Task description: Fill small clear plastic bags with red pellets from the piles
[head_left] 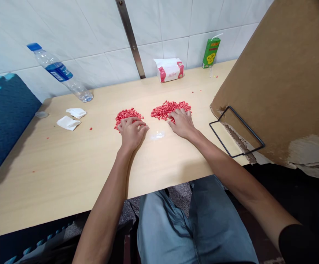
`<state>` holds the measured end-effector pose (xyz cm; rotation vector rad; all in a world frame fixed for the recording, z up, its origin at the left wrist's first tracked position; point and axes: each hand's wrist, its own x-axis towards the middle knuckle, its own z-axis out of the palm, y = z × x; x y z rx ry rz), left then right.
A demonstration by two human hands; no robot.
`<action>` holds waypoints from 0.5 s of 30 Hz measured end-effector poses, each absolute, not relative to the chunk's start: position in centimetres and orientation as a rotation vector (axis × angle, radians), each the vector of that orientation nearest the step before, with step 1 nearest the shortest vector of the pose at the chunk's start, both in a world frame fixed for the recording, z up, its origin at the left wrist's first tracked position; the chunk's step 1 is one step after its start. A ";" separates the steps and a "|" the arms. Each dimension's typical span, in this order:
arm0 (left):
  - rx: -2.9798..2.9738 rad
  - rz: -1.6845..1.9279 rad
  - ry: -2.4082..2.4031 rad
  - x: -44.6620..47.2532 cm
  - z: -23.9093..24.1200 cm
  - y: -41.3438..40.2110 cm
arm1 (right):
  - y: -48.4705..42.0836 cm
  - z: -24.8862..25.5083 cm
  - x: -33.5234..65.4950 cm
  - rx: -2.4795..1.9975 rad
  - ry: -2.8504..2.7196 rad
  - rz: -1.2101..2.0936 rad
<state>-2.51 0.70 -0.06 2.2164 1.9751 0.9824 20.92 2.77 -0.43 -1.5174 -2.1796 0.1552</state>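
Two heaps of small red pellets lie on the pale wooden table (pixel 66 168). My left hand (pixel 132 131) rests palm down at the near edge of the left heap (pixel 126 113), fingers curled over some pellets. My right hand (pixel 181 123) lies flat with fingers spread on the near edge of the right heap (pixel 170 107). A small clear wrinkled bit of plastic (pixel 158 135) lies between the two hands. A few stray pellets are scattered over the table.
A plastic water bottle (pixel 60 73) leans against the tiled wall at the back left. Two crumpled tissues (pixel 71 118) and a clear cap (pixel 41 114) lie left. A tissue pack (pixel 169 69) and a green juice carton (pixel 211 52) stand at the back. A cardboard sheet (pixel 280 80) with a black wire frame (pixel 236 132) stands right. Blue foam padding (pixel 2 117) is on the left.
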 end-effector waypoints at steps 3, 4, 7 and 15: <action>2.012 1.234 2.259 -2.6 0.4 0.8 | 2.8 -0.5 20.8 -1.522 -2.182 0.146; 1.957 1.284 2.325 -2.6 0.5 0.8 | 2.9 -0.6 20.7 -1.517 -2.182 0.135; 2.027 1.228 2.272 -2.5 0.5 0.6 | 3.0 -0.7 20.2 -1.491 -2.204 0.103; 2.292 0.764 2.189 -0.2 0.5 -0.2 | 3.4 -0.8 19.2 -1.495 -2.227 0.030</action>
